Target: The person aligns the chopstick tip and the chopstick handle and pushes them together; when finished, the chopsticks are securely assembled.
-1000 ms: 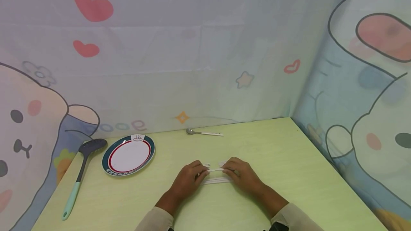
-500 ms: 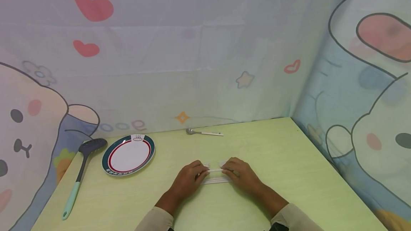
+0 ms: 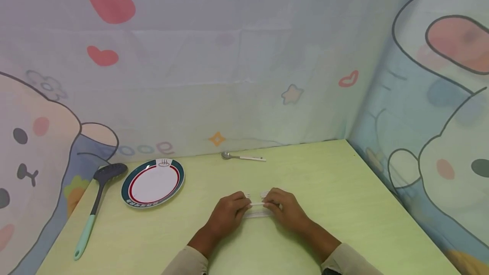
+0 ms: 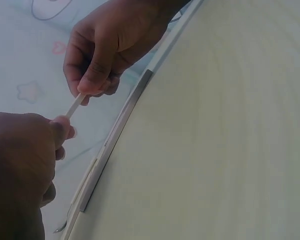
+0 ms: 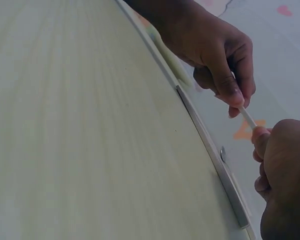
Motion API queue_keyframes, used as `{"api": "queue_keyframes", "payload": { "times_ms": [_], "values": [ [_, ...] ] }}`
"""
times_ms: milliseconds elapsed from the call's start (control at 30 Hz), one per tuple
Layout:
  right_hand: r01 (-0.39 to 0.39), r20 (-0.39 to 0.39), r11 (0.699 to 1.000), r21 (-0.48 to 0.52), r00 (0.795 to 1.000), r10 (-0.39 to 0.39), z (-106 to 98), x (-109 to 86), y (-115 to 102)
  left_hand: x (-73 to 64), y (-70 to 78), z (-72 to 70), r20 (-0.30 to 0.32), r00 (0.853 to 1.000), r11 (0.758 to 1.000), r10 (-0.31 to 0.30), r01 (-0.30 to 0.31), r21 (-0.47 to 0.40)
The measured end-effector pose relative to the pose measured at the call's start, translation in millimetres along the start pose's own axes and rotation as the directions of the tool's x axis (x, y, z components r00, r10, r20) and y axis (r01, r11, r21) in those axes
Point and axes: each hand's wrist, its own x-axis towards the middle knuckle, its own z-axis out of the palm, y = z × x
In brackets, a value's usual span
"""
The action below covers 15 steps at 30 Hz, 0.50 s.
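Both hands come together over the near middle of the table, pinching a thin white stick (image 3: pixel 257 203) from either side. My left hand (image 3: pixel 228 212) grips its left part between thumb and fingers. My right hand (image 3: pixel 285 209) does the same at the right. Only the short middle length of the stick (image 5: pixel 247 116) shows between the fingertips; its ends are hidden in the hands. Small pale pieces (image 3: pixel 264 194) show just beyond the fingers. On the table just below the hands lies a long, narrow, pale case (image 3: pixel 257 214), seen edge-on in the left wrist view.
At the back lies a small spoon (image 3: pixel 244 157) with a white handle. On the left are a round plate (image 3: pixel 154 183) with a dark green rim and a black slotted turner (image 3: pixel 100 194) with a mint handle. Printed cloth (image 3: pixel 244 75) hangs behind the table.
My left hand has shifted slightly right, so less of the stick shows between the fingertips. My right hand has barely moved, and the things on the table stay where they were.
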Motion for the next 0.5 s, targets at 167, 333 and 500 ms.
{"api": "queue_keyframes", "payload": {
  "times_ms": [167, 333, 500],
  "values": [
    [0.053, -0.018, 0.999, 0.005, 0.998, -0.053, -2, 2.7, -1, 2.3, 1.7, 0.1, -0.022, 1.0, 1.0, -0.011, 0.011, 0.006],
    [0.022, 0.007, 0.998, -0.056, 1.0, -0.022, -5, 2.5, 3, 0.1, -0.8, -0.8, -0.031, 0.997, 0.997, -0.069, 0.07, 0.029],
    [-0.019, 0.01, 0.985, -0.169, 1.0, 0.021, -8, -1.2, 11, -2.3, -4.6, -0.4, -0.013, 0.996, 0.996, -0.086, 0.086, 0.016]
  ]
}}
